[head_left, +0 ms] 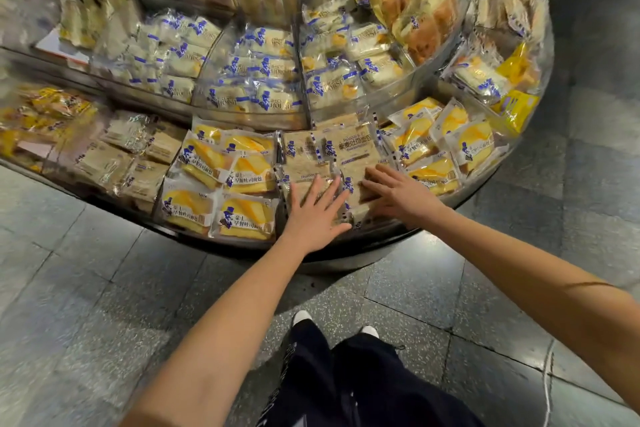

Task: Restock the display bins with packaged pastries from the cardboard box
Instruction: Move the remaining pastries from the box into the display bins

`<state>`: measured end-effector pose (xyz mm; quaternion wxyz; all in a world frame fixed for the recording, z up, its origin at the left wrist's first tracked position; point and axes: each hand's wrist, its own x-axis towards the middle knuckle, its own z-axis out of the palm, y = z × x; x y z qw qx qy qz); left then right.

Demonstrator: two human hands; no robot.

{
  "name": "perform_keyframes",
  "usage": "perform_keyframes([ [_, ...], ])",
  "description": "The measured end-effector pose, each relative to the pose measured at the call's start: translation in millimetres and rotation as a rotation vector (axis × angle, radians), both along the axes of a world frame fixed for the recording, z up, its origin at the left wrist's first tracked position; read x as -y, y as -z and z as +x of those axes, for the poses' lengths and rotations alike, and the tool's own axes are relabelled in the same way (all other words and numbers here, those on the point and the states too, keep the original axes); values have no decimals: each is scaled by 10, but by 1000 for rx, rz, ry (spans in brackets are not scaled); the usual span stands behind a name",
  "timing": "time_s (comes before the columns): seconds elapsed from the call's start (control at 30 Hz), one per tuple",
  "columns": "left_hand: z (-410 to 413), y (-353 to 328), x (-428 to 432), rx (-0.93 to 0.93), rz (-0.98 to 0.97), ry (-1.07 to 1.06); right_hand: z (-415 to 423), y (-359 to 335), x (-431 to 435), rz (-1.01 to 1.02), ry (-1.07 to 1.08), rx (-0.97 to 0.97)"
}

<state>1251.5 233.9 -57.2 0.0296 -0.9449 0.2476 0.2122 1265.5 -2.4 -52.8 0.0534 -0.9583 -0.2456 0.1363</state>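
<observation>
Your dark trousers [346, 388] and white shoe tips [302, 316] sit lowest in view, on speckled grey floor tiles [86, 288]. Both your bare forearms reach to the front edge of the round display stand's bottom tier. Your left grip [313, 215] lies palm down with fingers straight and spread. Your right grip [398, 196] lies just beside it, fingers straight and closer together. Neither pinches anything; both rest flat on the brown bread packets [349, 149].

Those packets hold square, grainy brown slices in clear crinkled film printed with a blue hatted figure. They are stacked in the wedge-shaped middle bin [346, 239] at that front edge, which has clear, glossy plastic walls. Yellow cake packets [221, 184] fill the bin to its left, and similar yellow packets [450, 139] fill the one to its right.

On the tier above, pale packets with blue bands [263, 73] lie behind curved clear walls.

Your palms cover the nearest brown packets. The stand's left side is smeared by blur, its top tier is cut off by the upper frame edge, and most of the print is too small to read
</observation>
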Motion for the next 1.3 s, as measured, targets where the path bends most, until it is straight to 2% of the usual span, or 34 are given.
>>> perform_keyframes([
  [0.17, 50, -44, 44, -63, 1, -57, 92, -27, 133, -29, -32, -94],
  [0.27, 103, -154, 33, 12, -182, -157, 166, -144, 121, 72, 14, -145],
  [0.33, 170, -228, 18, 139, -299, -230, 262, -215, 128, 159, 55, -71],
  [0.4, 290, -251, 1, 168, -329, -292, 405, -226, 99, 197, 56, 31],
  [0.6, 686, -358, 153, -103, -354, -478, 948, -256, -171, 140, 120, 16],
  [0.67, 749, -393, 217, -167, -330, -472, 1039, -219, -157, 103, 138, -31],
  [0.8, 831, -315, 302, -108, -250, -269, 1020, -92, -39, 48, 124, -41],
  [0.9, 822, -267, 300, -106, -270, -244, 918, -81, -21, 52, 141, -16],
  [1.0, 747, -334, 81, 29, -320, -254, 846, -133, -199, 122, 161, 76],
  [1.13, 704, -356, -587, 248, -359, -402, 811, -249, -717, 244, 56, 153],
  [1.3, 901, -301, -1579, 183, -286, -418, 831, -245, -1463, 294, -37, 75],
])
